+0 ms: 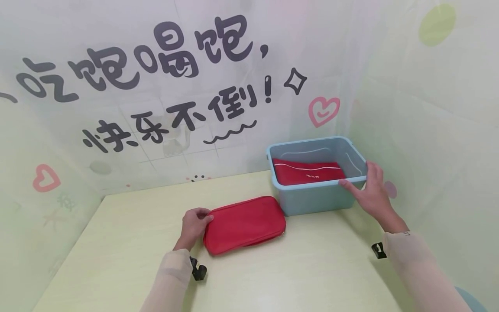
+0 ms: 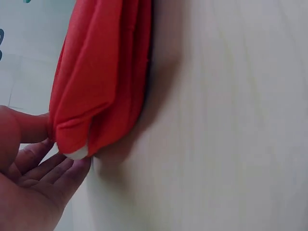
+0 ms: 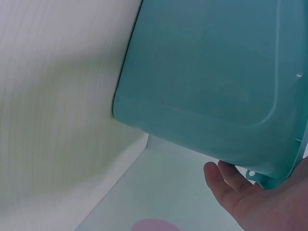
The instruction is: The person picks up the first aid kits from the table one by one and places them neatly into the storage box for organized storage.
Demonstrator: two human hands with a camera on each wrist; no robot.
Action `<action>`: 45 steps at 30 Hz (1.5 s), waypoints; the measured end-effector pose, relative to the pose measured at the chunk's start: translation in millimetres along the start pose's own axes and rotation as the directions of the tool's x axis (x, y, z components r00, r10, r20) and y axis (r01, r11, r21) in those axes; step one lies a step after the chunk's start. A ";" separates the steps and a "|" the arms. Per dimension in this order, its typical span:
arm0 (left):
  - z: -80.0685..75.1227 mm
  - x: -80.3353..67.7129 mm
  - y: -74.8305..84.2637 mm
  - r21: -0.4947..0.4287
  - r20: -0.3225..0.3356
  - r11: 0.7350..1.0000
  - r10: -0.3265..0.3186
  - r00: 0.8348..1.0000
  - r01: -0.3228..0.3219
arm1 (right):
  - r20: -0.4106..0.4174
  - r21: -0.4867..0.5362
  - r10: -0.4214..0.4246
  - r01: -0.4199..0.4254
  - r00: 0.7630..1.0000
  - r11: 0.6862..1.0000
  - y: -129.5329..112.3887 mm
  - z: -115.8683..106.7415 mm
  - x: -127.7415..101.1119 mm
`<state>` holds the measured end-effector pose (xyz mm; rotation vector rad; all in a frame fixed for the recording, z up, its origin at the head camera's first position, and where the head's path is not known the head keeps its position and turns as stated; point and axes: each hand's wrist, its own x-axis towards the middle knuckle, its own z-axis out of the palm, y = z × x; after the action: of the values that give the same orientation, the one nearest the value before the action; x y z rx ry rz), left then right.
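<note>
A flat red zippered pouch (image 1: 245, 225) lies on the table in front of the blue bin. My left hand (image 1: 193, 226) pinches its left end, thumb on top; the left wrist view shows the fingers (image 2: 72, 175) under the rounded red end (image 2: 91, 120). At the back right stands the light blue plastic bin (image 1: 315, 198), with a second red pouch (image 1: 308, 172) with a white line across it inside. My right hand (image 1: 372, 190) holds the bin's near right rim corner, thumb over the rim. In the right wrist view, fingertips (image 3: 216, 180) reach round the bin's side (image 3: 202, 72).
The pale wooden table (image 1: 128, 242) meets a printed curtain (image 1: 234, 130) with dark lettering behind and along the right. Black wrist devices hang by the left sleeve (image 1: 169, 271) and the right sleeve (image 1: 419, 255). A blue rounded object (image 1: 469, 299) shows at the bottom right.
</note>
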<state>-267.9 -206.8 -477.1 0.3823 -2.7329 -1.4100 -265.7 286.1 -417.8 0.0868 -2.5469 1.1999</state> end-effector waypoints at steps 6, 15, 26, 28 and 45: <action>-4.9 4.2 3.5 0.005 0.007 1.000 -0.007 1.000 0.007 | -0.005 0.000 -0.005 0.005 1.000 1.000 -1.1 0.0 -0.1; -22.4 7.5 6.8 0.015 -0.013 1.000 -0.017 1.000 0.017 | 0.006 -0.008 0.012 -0.012 1.000 1.000 0.2 0.5 0.5; -42.2 8.9 7.4 -0.001 -0.044 1.000 -0.014 0.999 0.014 | 0.000 -0.002 0.014 -0.014 1.000 1.000 -1.3 -1.6 -2.3; -45.9 8.1 7.2 -0.011 -0.057 1.000 -0.016 0.998 0.015 | -0.001 -0.001 0.015 -0.015 1.000 1.000 -1.3 -0.9 -3.3; -72.6 12.1 27.8 -0.204 -0.184 0.977 -0.108 0.977 0.070 | 0.000 -0.005 0.020 -0.020 1.000 1.000 0.0 0.0 -3.7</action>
<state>-274.3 -252.1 -413.1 0.6032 -2.4250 -1.5557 -262.3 285.8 -419.0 0.0605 -2.5568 1.2014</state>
